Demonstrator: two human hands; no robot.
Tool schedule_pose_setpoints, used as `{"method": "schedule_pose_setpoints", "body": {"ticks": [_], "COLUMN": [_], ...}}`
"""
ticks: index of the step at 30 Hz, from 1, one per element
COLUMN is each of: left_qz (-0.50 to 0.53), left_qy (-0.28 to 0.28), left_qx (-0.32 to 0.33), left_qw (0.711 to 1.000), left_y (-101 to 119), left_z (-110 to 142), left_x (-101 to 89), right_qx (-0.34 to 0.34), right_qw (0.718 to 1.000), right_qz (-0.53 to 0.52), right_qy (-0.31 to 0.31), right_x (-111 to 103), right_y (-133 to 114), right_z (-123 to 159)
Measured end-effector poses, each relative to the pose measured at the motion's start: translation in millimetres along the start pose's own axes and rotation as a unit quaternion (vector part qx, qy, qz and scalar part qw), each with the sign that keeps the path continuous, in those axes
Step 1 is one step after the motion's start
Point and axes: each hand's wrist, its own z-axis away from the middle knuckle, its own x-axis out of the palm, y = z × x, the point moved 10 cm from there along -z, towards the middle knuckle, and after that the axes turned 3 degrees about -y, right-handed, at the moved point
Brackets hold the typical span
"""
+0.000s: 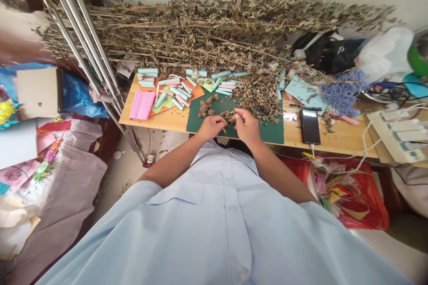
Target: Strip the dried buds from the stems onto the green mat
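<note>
Over the near edge of a green cutting mat (200, 130), both my hands work close together on dried plant leaves (228, 115). My left hand (211, 127) is closed in a pinch on a bit of them. Facing it, my right hand (246, 125) also pinches, thumb against forefinger, on dried leaves; the exact piece is small and partly hidden by the fingers. Beside the left hand, several brown rolled balls (206, 107) of dried leaf lie clustered on the mat. A loose heap of dried leaves (259, 98) spreads behind my right hand.
Long dried plant stalks (200, 31) fill the table's back. Blue and pink paper rolls (177, 91) and a pink paper stack (142, 105) lie left. To the right are a phone (310, 126) on a cable, blue yarn (346, 91) and a power strip (397, 133). A metal crutch (90, 49) leans left.
</note>
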Motion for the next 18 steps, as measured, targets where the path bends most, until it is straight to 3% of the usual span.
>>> {"method": "schedule_pose_setpoints", "body": {"ticks": [6, 12, 18], "left_qz": [-0.006, -0.068, -0.107], "left_qy": [-0.018, -0.212, -0.275], "left_qx": [0.005, 0.091, 0.126], "left_qw": [1.000, 0.971, 0.947], "left_y": [-1, 13, 21], "left_z": [1, 12, 19], "left_x": [-1.0, 28.7, 42.3], "right_qx": [-0.002, 0.014, 0.032], "right_qw": [1.000, 0.999, 0.999], "right_qz": [0.010, 0.010, -0.011], "right_qy": [0.020, 0.033, 0.037], "right_x": [-7, -13, -17], "right_y": [-1, -1, 5], "right_z": [-1, 0, 2]}}
